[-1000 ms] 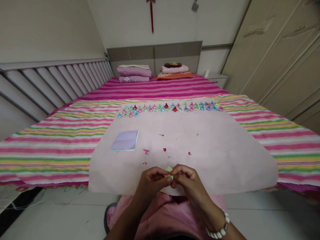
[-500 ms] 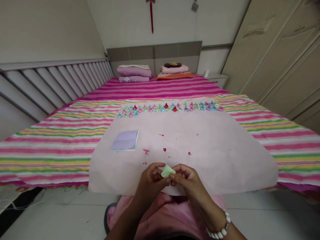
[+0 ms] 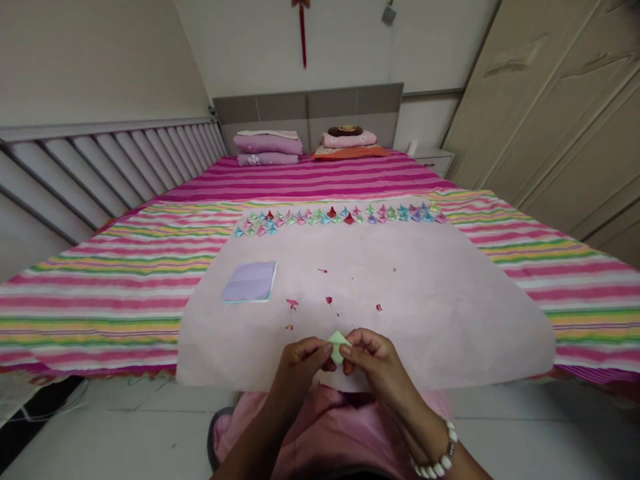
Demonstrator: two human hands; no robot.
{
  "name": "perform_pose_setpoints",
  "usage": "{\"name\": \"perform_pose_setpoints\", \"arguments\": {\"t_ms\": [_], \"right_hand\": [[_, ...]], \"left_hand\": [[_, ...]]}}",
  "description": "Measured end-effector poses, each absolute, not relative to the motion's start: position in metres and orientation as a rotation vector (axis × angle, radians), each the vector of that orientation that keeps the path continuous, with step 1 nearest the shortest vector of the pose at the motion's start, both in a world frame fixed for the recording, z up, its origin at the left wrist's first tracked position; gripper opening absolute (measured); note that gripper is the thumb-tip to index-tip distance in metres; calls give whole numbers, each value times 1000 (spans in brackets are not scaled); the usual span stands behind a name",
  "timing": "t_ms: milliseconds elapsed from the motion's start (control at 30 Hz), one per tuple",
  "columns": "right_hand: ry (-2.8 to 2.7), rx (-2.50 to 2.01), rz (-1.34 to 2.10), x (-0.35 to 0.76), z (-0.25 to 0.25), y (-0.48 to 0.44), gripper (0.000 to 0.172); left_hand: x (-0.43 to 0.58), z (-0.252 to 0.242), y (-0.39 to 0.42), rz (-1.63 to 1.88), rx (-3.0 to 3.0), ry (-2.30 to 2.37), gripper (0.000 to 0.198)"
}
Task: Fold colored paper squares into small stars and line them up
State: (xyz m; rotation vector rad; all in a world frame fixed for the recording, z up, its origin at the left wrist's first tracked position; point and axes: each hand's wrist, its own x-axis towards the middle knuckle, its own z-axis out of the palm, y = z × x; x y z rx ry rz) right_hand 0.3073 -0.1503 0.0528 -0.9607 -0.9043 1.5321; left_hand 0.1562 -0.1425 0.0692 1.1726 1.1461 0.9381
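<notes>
A small light-green piece of folded paper (image 3: 338, 344) is held over the near part of the pale sheet, one corner pointing away from me. My left hand (image 3: 303, 363) pinches its left corner between thumb and fingers. On the right side, my right hand (image 3: 373, 353) grips it the same way, thumb on top. Past the hands, a stack of square paper (image 3: 250, 281), lilac on top with blue showing at its edge, lies to the left. Rows of small folded paper pieces (image 3: 320, 216) in several colours line the sheet's far edge.
The pale sheet (image 3: 425, 293) lies on a bed with a striped cover (image 3: 575, 293). Small red scraps (image 3: 292, 304) are scattered beyond my hands. Folded bedding (image 3: 269, 143) sits by the headboard; a rail (image 3: 110, 153) runs along the left, a wardrobe (image 3: 545, 100) stands right.
The green paper has turned so one corner points away from me. My left fingers have moved from below and behind it to pinch its left corner. My right hand keeps its hold.
</notes>
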Motion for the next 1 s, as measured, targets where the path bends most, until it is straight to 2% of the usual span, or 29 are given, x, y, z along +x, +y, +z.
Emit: {"name": "perform_pose_setpoints", "arguments": {"t_ms": [133,300,467,600,733,1000], "right_hand": [[-851,-949,1549,307,50,-150,24],[-825,-1017,1499,307,49,-149,26],[-812,-1006,1537,306,48,-149,29],[-833,-1029,1536,307,50,-149,28],[-864,-1042,1528,309,51,-148,27],[-966,-1054,1493,313,54,-149,29]], "left_hand": [[157,67,-142,964,1174,1152,28],[158,64,-140,970,1227,1164,22],[159,54,-140,1046,1266,1159,26],[161,53,-140,1121,1238,1139,14],[158,61,-140,1213,1526,1069,3],[152,63,-142,1136,1692,1035,19]]}}
